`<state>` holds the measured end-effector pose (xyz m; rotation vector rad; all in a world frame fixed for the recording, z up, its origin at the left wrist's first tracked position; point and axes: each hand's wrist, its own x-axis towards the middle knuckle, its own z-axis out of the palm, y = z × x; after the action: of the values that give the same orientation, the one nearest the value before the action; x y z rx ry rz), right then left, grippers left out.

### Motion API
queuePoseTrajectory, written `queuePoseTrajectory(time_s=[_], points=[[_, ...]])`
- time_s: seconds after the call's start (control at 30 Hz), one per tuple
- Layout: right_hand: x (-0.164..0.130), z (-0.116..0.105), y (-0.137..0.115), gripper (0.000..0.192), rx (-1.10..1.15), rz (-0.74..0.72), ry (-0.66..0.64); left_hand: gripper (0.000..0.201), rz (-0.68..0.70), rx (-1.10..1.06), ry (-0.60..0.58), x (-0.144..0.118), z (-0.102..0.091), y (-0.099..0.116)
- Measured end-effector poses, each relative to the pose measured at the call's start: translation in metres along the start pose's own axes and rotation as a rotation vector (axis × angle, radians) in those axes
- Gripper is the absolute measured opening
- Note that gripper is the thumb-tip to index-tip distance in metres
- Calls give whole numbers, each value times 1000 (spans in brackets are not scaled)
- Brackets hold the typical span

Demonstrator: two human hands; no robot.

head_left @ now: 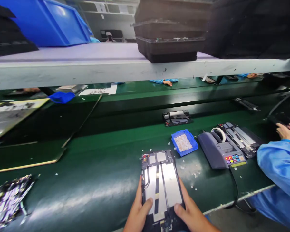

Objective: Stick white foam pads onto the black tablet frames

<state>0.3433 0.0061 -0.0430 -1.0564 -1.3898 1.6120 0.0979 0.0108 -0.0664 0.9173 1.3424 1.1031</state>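
Note:
An opened tablet [168, 180] with silver battery panels and dark ribbon strips is held over the green worktop, its far end tilted away from me. My left hand [139, 206] grips its left edge, the thumb lying on the inner face. On the right edge my right hand [189, 207] has the same kind of hold, thumb near the lower battery. The other fingers of both hands are hidden behind the tablet. Just beyond it sits a small blue tray [176, 141] of pale little pieces.
A grey tape dispenser [211, 154] stands right of the tray, beside another opened tablet [241, 138]. One more tablet [177, 118] lies farther back. A co-worker's blue sleeve [277, 164] is at right. Shiny strips [12, 199] lie at left. A shelf [94, 69] carrying black trays [171, 48] crosses above.

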Motion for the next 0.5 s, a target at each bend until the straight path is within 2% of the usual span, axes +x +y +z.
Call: queuePoseTrajectory(time_s=[0.1,0.23,0.3,0.37,0.4,0.43,0.47,0.5], points=[[-3,-5,-3,98,-48,45,-1,97,-7,51,-45,-7,0,7],[-9,-12,1,92,-124,24,-12,94,26,128,-116,-12,-6,17],[-8,-17,4,86,-145,36,13,85,78,210,-75,-2,-14,31],[-2,-23,4,79,-163,47,71,65,211,390,57,18,-23,56],[2,-27,2,77,-177,44,112,54,321,529,140,31,-27,73],[8,-31,-1,74,-199,34,158,45,448,683,172,46,-29,91],[13,-35,-7,72,-229,14,205,40,554,830,130,60,-30,108],[19,-38,-13,70,-264,-12,247,41,638,969,22,74,-29,125]])
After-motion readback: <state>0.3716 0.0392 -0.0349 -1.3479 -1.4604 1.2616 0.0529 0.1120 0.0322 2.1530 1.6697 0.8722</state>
